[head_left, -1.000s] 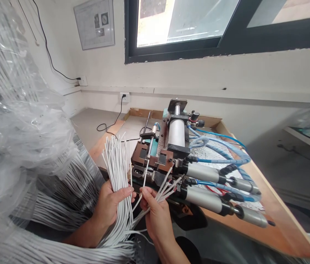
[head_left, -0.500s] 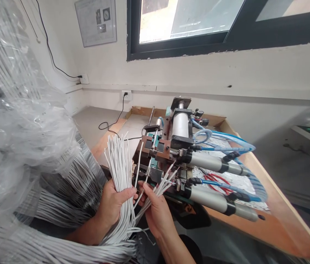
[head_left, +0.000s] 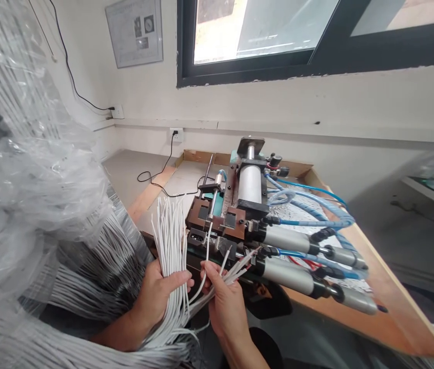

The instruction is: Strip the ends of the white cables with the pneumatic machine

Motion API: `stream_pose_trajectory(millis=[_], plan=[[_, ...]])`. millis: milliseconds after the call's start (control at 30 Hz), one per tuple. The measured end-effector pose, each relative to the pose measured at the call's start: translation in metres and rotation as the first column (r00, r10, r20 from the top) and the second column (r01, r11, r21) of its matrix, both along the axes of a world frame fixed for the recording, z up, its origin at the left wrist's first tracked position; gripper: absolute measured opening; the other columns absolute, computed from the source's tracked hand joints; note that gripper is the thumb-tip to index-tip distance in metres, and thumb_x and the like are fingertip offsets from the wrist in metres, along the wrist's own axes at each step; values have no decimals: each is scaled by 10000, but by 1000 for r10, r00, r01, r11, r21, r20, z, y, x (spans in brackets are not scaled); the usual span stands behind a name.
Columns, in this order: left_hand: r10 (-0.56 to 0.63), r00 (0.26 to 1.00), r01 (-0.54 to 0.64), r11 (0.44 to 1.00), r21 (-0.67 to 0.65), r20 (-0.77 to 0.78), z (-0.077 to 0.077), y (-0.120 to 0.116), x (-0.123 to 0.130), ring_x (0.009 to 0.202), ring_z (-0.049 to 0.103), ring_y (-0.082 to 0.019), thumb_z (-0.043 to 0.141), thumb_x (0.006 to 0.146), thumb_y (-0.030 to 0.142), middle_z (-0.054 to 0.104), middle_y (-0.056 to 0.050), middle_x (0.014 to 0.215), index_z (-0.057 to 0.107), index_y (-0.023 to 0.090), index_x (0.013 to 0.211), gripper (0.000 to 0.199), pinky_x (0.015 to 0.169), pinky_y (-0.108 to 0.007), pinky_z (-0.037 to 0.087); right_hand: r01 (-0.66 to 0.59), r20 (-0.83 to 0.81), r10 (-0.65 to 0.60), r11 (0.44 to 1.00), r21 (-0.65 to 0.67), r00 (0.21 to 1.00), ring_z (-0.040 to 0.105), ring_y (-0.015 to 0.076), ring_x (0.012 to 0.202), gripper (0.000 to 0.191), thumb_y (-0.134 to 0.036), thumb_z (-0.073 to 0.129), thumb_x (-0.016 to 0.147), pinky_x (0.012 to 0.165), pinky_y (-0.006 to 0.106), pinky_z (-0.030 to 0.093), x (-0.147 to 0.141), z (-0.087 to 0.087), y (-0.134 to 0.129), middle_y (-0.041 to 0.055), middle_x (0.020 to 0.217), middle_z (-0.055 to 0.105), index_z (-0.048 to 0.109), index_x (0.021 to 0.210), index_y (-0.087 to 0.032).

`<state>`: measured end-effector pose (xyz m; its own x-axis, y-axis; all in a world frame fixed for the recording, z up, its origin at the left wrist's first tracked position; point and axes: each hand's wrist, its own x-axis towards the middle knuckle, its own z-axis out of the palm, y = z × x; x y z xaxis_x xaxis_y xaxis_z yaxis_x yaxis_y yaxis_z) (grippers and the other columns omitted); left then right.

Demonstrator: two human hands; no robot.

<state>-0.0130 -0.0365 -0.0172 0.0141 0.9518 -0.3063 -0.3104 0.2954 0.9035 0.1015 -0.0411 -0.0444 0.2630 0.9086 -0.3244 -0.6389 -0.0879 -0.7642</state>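
Observation:
My left hand [head_left: 157,292] is closed around a thick bundle of white cables [head_left: 169,241], its ends pointing up and its thumb across the front. To the right, my right hand [head_left: 228,302] pinches one white cable [head_left: 208,251] between thumb and fingers. That cable's tip stands in front of the jaws [head_left: 217,218] of a pneumatic machine, which look parted; whether the tip is inside them I cannot tell. Several more cables [head_left: 242,267] lie in the crook of the same hand, slanting up right, some with reddish ends. The cables' lower lengths droop below both hands.
Silver air cylinders [head_left: 290,277] with blue hoses [head_left: 317,223] extend right over the wooden table [head_left: 405,318]. Large cable bundles in clear plastic [head_left: 36,189] crowd the left side. A black cord [head_left: 173,154] runs from a wall socket behind the machine.
My right hand has shifted slightly right, with a different cable now upright in its pinch and the former one leaning further right. The machine's jaws have moved apart, and its cylinder rods show more.

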Motion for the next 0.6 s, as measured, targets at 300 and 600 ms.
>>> stream_pose_trajectory(millis=[300, 600], plan=[[52, 999, -52, 998, -19, -11, 2, 2, 1, 456, 588, -143, 737, 517, 169, 605, 18, 517, 594, 129, 672, 215, 432, -233, 452, -16, -75, 10, 997, -76, 997, 408, 86, 463, 251, -326, 774, 514, 456, 220, 305, 2, 11, 9, -21, 507, 520, 676, 635, -129], [41, 998, -47, 984, 173, 37, 4, 2, 2, 578, 540, -101, 694, 577, 96, 607, 37, 587, 613, 115, 659, 116, 572, -199, 437, -375, 251, 344, 923, 86, 905, 500, 137, 629, 210, -307, 744, 603, 636, 259, 372, -1, 0, -12, 21, 634, 631, 714, 730, -143]])
